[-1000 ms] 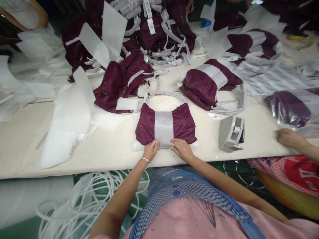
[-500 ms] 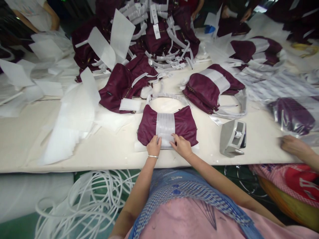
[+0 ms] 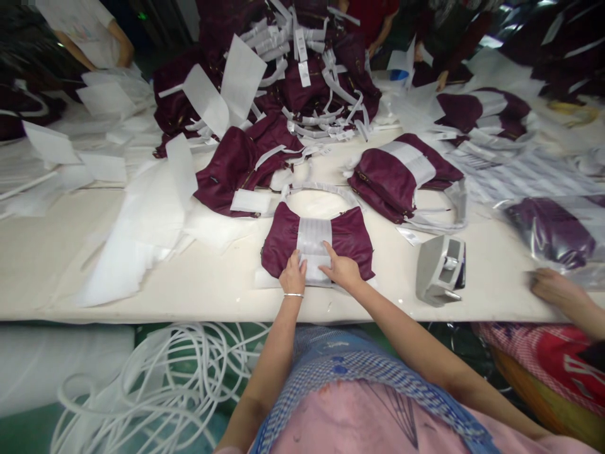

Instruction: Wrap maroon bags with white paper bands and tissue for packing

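Note:
In front of me a burgundy handbag [image 3: 280, 243] lies flat on the table, a white foam wrap [image 3: 314, 232] round its middle. My left hand [image 3: 293, 275] rests on the lower left edge of the wrap, fingers stretched forward and thumb a little apart. On the right side, my right hand [image 3: 343, 270] touches the wrap with its index finger extended and thumb spread towards the middle. The bag's strap [image 3: 321, 187], covered in white wrapping, arches behind it. A white sheet edge shows under the bag.
A grey tape dispenser [image 3: 439, 271] stands to the right. Another wrapped handbag [image 3: 387, 176] and an unwrapped one [image 3: 222, 173] lie behind. White foam sheets [image 3: 137, 233] are at left, a bag pile [image 3: 302, 94] at the back. A co-worker's hand [image 3: 558, 290] is near a plastic-bagged handbag [image 3: 548, 230].
My right index finger has moved forward on the wrap and stretched out. My left hand stays by the wrap's left edge. The view has shifted slightly.

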Motion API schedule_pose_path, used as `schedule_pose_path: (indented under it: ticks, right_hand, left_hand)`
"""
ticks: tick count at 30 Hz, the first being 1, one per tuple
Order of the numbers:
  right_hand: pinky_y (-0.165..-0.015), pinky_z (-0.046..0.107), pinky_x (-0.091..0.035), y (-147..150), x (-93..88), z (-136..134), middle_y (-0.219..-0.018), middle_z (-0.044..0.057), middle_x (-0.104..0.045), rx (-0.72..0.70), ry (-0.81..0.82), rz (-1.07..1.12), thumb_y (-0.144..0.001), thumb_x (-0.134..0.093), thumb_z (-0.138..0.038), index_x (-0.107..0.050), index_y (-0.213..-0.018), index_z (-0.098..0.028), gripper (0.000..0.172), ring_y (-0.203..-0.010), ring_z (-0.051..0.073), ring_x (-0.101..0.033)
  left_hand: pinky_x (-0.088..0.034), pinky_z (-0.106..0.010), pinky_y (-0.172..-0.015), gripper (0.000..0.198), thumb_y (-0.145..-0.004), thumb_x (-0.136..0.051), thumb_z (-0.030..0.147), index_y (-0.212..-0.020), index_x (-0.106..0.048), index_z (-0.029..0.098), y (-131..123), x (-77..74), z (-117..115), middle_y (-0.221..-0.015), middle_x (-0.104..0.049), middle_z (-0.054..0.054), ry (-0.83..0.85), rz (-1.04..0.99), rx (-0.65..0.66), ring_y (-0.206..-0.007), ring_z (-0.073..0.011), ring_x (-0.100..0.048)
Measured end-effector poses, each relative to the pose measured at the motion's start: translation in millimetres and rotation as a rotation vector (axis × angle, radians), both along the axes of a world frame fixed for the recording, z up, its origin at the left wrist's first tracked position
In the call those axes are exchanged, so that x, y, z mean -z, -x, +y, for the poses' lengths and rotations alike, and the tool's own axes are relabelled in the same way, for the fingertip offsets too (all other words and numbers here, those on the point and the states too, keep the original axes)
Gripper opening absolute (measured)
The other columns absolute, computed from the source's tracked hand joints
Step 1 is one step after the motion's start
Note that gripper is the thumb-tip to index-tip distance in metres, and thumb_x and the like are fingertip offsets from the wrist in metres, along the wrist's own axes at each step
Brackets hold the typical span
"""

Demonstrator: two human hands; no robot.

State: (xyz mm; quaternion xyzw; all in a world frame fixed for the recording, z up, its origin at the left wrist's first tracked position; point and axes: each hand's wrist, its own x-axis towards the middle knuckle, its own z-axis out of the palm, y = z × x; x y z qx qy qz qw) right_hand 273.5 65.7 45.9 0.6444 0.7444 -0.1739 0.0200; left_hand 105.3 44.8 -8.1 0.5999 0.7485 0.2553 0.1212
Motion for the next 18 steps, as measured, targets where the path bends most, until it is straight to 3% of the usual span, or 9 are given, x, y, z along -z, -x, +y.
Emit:
schedule_pose_path:
  ticks: [7,11,14,16,18]
  right_hand:
    - [-0.065,0.029,-0.045,1.8,1.8,3.1,-0.084,0.002,-0.074,0.046,0.016,-0.003,-0.089,-0.051,-0.06,-0.009,-0.155,-0.028,0.084,-0.08,0.024,-0.069]
    - [-0.066,0.031,-0.046,6.3,1.4,9.3,-0.089,0.008,-0.074,0.073,0.008,-0.06,-0.086,-0.052,-0.065,-0.012,-0.154,-0.027,0.088,-0.082,0.027,-0.07]
    - [-0.067,0.031,-0.047,5.8,0.6,15.5,-0.09,0.009,-0.073,0.063,0.005,-0.051,-0.084,-0.055,-0.065,-0.015,-0.154,-0.025,0.09,-0.083,0.028,-0.069]
    - [-0.067,0.031,-0.047,4.9,0.2,18.4,-0.091,0.01,-0.073,0.045,0.004,-0.036,-0.085,-0.054,-0.065,-0.015,-0.154,-0.024,0.09,-0.083,0.028,-0.069]
    - [-0.068,0.031,-0.048,5.0,0.1,19.6,-0.092,0.012,-0.073,0.027,-0.005,-0.03,-0.087,-0.052,-0.063,-0.017,-0.154,-0.022,0.085,-0.083,0.027,-0.069]
  left_hand:
    - [-0.05,-0.026,-0.068,0.045,-0.095,-0.052,0.038,-0.137,-0.048,0.023,-0.7,1.6,-1.2,-0.111,-0.069,-0.008,-0.026,0.069,-0.035,-0.087,-0.0184,-0.067]
    - [-0.049,-0.039,-0.09,0.046,-0.093,-0.053,0.037,-0.136,-0.05,0.021,2.6,-2.5,2.7,-0.125,-0.061,-0.013,-0.13,0.259,0.027,-0.107,-0.0265,-0.06]
    - [-0.043,-0.044,-0.1,0.039,-0.095,-0.049,0.025,-0.134,-0.053,0.021,4.2,-5.0,5.0,-0.13,-0.059,-0.014,-0.149,0.316,0.245,-0.116,-0.0271,-0.055]
    - [-0.045,-0.038,-0.098,0.035,-0.095,-0.045,0.018,-0.128,-0.057,0.021,2.5,-4.6,2.7,-0.123,-0.064,-0.011,-0.116,0.316,0.432,-0.113,-0.0229,-0.058]
    - [-0.046,-0.033,-0.099,0.035,-0.094,-0.043,0.013,-0.125,-0.059,0.019,-1.5,-2.6,-3.9,-0.12,-0.066,-0.01,-0.098,0.312,0.521,-0.112,-0.0195,-0.059]
